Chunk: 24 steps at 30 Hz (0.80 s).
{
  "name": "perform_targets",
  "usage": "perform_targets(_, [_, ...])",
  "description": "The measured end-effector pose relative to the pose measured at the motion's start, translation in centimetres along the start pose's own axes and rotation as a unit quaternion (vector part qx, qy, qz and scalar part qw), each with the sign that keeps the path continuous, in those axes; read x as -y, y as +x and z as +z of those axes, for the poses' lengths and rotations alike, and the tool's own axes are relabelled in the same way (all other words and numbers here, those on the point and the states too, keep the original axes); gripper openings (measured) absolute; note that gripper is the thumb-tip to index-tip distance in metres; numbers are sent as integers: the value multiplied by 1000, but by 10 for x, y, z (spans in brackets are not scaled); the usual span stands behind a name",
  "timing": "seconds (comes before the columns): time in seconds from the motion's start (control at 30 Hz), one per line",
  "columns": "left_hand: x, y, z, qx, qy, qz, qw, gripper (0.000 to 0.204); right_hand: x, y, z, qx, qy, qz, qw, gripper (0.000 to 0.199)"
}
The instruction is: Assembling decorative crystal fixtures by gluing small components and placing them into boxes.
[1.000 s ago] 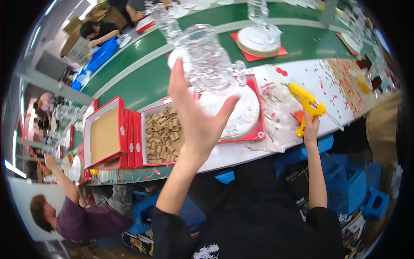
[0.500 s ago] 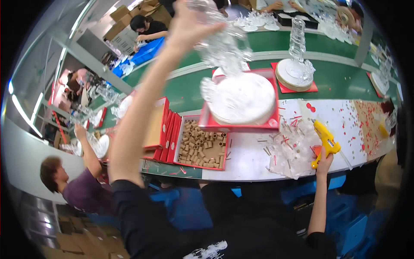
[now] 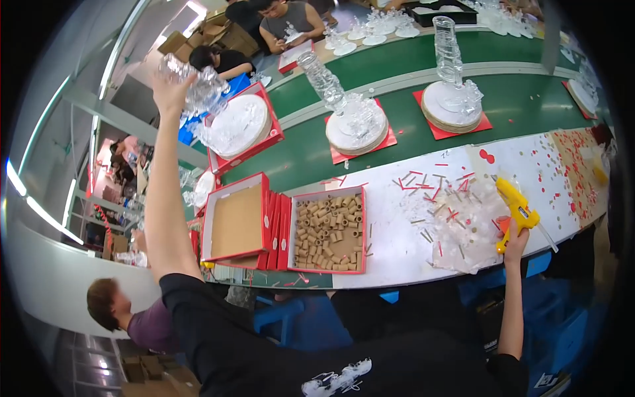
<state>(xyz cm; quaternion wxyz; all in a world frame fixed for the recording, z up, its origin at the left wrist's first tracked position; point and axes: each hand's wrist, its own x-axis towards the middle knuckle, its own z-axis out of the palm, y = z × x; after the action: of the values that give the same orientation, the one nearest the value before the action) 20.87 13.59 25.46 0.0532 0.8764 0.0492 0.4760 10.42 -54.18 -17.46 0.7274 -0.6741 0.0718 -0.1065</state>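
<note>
My left hand [image 3: 170, 92], raised at the far left, is closed round a clear plastic column [image 3: 204, 89]. The column rises from a round white base [image 3: 243, 122] that sits in a shallow red box [image 3: 270, 140] beside the green belt. Whether the box rests on anything there I cannot tell. In my right hand [image 3: 514, 239], at the right of the worktable, is a yellow hot glue gun [image 3: 516, 208], gripped by its handle with its nozzle pointing up and away. Crumpled clear plastic film [image 3: 463, 231] lies left of the gun.
Short brown cardboard tubes fill part of a red box [image 3: 363, 231]. Stacked red boxes [image 3: 235, 215] stand left of it. Two clear columns on white bases [image 3: 357, 126] [image 3: 453, 106] stand on the green belt [image 3: 297, 142]. Red and brown sticks litter the white tabletop [image 3: 397, 225]. Other people sit nearby.
My left hand has carried the clear column, with its white base and red box, leftward from in front of me. The right hand still grips the glue gun. My view has shifted somewhat.
</note>
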Motion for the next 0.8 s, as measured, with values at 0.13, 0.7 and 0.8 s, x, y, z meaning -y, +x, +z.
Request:
perform_targets(0.13, [83, -41, 30, 5, -45, -46, 998, 91, -1, 0, 9, -23, 4, 1, 1000, 24])
perform_targets(0.7, [126, -144, 77, 240, 144, -43, 959, 88, -31, 5, -1, -59, 26, -41, 997, 26])
perform_targets(0.8, [-31, -161, 39, 198, -53, 126, 971, 60, -1, 5, -11, -22, -22, -18, 999, 25])
